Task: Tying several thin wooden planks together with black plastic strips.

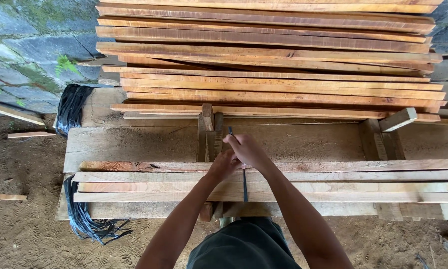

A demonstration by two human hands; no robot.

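Tying calls for steady tension. Head view: right hand (248,149) pinches the black strap (244,183), which crosses the near slat bundle (333,182); left hand (224,164) closes beside it, grasp unclear. Keep the strap perpendicular, snug against the slats.

Timber yard, stacked planks (268,60), dirt floor (19,234)

A thin dark strap (244,185) is running taut and near-vertical across a flat bundle of long reddish-brown wooden slats (333,180), its upper end poking out above. The slats are lying side by side, lengthwise on the bench (134,142).
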